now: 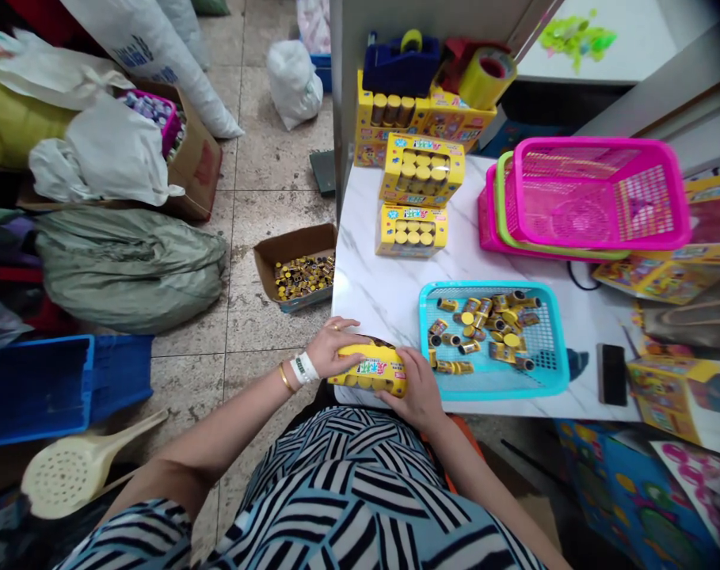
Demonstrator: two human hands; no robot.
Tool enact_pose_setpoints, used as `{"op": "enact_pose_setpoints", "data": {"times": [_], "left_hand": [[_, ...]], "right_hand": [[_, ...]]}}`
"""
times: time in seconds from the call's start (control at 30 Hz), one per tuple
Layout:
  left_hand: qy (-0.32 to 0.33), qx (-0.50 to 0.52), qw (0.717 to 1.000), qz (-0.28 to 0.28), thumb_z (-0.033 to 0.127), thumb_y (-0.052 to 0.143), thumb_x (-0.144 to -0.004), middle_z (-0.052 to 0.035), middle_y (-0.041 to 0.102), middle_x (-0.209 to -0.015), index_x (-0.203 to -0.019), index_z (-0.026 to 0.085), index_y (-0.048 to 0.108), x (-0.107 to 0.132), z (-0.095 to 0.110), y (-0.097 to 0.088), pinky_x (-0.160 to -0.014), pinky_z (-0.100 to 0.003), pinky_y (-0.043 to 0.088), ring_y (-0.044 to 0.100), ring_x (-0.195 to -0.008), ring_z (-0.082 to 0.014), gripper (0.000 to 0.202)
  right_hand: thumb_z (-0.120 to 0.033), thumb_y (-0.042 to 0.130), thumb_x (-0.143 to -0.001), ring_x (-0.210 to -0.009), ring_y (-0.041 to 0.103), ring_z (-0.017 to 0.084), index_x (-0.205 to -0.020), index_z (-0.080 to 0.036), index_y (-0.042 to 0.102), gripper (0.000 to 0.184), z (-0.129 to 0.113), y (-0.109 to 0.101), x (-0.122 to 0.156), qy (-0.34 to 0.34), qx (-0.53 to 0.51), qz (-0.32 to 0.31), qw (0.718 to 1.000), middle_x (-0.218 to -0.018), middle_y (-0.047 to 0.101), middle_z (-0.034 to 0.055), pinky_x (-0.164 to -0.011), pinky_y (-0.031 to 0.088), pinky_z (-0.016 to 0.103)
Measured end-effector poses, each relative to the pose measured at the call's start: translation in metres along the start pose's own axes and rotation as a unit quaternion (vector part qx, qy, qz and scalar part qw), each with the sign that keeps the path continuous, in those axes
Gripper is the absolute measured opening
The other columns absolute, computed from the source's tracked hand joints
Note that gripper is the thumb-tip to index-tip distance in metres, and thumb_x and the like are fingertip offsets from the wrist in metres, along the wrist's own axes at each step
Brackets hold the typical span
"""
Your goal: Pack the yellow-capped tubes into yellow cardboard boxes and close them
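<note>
My left hand (334,348) and my right hand (416,388) both grip a yellow printed box (368,370) at the front edge of the white marble-patterned table (363,289). The box tilts slightly, with rows of yellow-capped cylinders showing along its lower side. Just right of my right hand, a turquoise mesh basket (490,340) holds loose yellow and black cylinders (481,328). Two similar yellow boxes (422,169) stand stacked behind my hands, with another (412,230) in front of them.
Nested pink and green baskets (591,194) stand at the table's far right. A phone (612,374) lies near its right edge. On the floor to the left are a cardboard tray of cylinders (294,265), sacks, and a blue crate (56,388).
</note>
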State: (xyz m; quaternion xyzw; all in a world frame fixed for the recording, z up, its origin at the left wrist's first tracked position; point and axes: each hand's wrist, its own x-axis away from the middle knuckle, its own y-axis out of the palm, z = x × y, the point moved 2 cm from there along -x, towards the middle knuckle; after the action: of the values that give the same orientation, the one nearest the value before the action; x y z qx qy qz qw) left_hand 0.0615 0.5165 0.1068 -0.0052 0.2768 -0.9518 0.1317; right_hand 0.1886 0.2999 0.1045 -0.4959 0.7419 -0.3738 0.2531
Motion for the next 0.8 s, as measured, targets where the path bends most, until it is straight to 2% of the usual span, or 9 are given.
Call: {"op": "enact_pose_setpoints", "data": {"times": [0.1, 0.2, 0.3, 0.43, 0.53, 0.6, 0.7, 0.8], "left_hand": [[-0.037, -0.008, 0.999, 0.022, 0.041, 0.058, -0.088, -0.0065, 0.075, -0.095, -0.104, 0.023, 0.074, -0.001, -0.001, 0.003, -0.097, -0.042, 0.042, 0.063, -0.103, -0.0237, 0.028], [-0.065, -0.025, 0.998, -0.002, 0.043, 0.057, -0.087, -0.0063, 0.074, -0.087, -0.101, 0.023, 0.075, -0.009, 0.003, 0.002, -0.091, -0.040, 0.044, 0.064, -0.091, -0.0224, 0.030], [-0.065, -0.055, 0.995, -0.045, 0.045, 0.059, -0.085, -0.0062, 0.074, -0.085, -0.104, 0.025, 0.074, -0.015, 0.005, -0.001, -0.092, -0.043, 0.041, 0.060, -0.094, -0.0253, 0.033], [-0.060, -0.031, 0.995, -0.078, 0.043, 0.059, -0.085, -0.0049, 0.075, -0.091, -0.104, 0.026, 0.074, -0.014, -0.001, 0.000, -0.097, -0.044, 0.039, 0.057, -0.106, -0.0272, 0.030], [-0.080, -0.009, 0.995, -0.053, 0.039, 0.059, -0.085, -0.0047, 0.074, -0.091, -0.096, 0.024, 0.073, -0.011, -0.008, 0.004, -0.099, -0.044, 0.038, 0.058, -0.108, -0.0266, 0.024], [-0.094, 0.003, 0.995, -0.028, 0.039, 0.059, -0.086, -0.0051, 0.073, -0.090, -0.089, 0.021, 0.071, -0.011, -0.010, 0.006, -0.097, -0.043, 0.039, 0.062, -0.102, -0.0248, 0.021], [-0.109, 0.026, 0.994, -0.003, 0.037, 0.058, -0.086, -0.0053, 0.073, -0.088, -0.081, 0.020, 0.066, -0.013, -0.012, 0.008, -0.093, -0.042, 0.043, 0.064, -0.094, -0.0224, 0.020], [-0.113, 0.043, 0.993, 0.007, 0.034, 0.059, -0.086, -0.0045, 0.073, -0.089, -0.078, 0.020, 0.063, -0.013, -0.012, 0.010, -0.096, -0.044, 0.042, 0.065, -0.093, -0.0219, 0.017]], "right_hand": [[-0.053, 0.068, -0.077, -0.126, 0.046, 0.033, -0.142, -0.018, 0.035, 0.081, 0.002, -0.001, -0.003, 0.006, 0.002, 0.003, 1.000, -0.134, 0.048, 0.0178, -0.106, 0.042, 0.053], [-0.053, 0.069, -0.077, -0.123, 0.049, 0.033, -0.140, -0.018, 0.038, 0.078, 0.006, -0.001, -0.005, 0.016, 0.008, 0.006, 1.000, -0.130, 0.051, 0.0176, -0.104, 0.043, 0.053], [-0.053, 0.070, -0.076, -0.122, 0.050, 0.032, -0.138, -0.018, 0.040, 0.077, 0.010, -0.002, -0.005, 0.009, -0.008, 0.006, 1.000, -0.129, 0.054, 0.0167, -0.104, 0.044, 0.051], [-0.053, 0.069, -0.078, -0.123, 0.051, 0.031, -0.138, -0.020, 0.042, 0.074, 0.016, -0.008, -0.005, 0.002, -0.049, -0.011, 0.999, -0.130, 0.055, 0.0154, -0.104, 0.045, 0.051], [-0.049, 0.066, -0.082, -0.126, 0.049, 0.030, -0.141, -0.021, 0.040, 0.070, 0.017, -0.013, -0.005, -0.001, -0.067, -0.039, 0.997, -0.133, 0.053, 0.0148, -0.106, 0.044, 0.050], [-0.047, 0.065, -0.084, -0.129, 0.047, 0.029, -0.142, -0.021, 0.038, 0.070, 0.017, -0.016, -0.006, -0.006, -0.074, -0.046, 0.996, -0.136, 0.051, 0.0150, -0.107, 0.043, 0.050], [-0.046, 0.065, -0.084, -0.130, 0.046, 0.030, -0.144, -0.021, 0.035, 0.071, 0.015, -0.016, -0.008, 0.012, -0.077, -0.040, 0.996, -0.139, 0.049, 0.0155, -0.107, 0.043, 0.051], [-0.044, 0.064, -0.084, -0.127, 0.047, 0.030, -0.142, -0.021, 0.037, 0.068, 0.011, -0.013, -0.012, 0.037, -0.066, -0.022, 0.997, -0.136, 0.050, 0.0154, -0.105, 0.044, 0.051]]}}
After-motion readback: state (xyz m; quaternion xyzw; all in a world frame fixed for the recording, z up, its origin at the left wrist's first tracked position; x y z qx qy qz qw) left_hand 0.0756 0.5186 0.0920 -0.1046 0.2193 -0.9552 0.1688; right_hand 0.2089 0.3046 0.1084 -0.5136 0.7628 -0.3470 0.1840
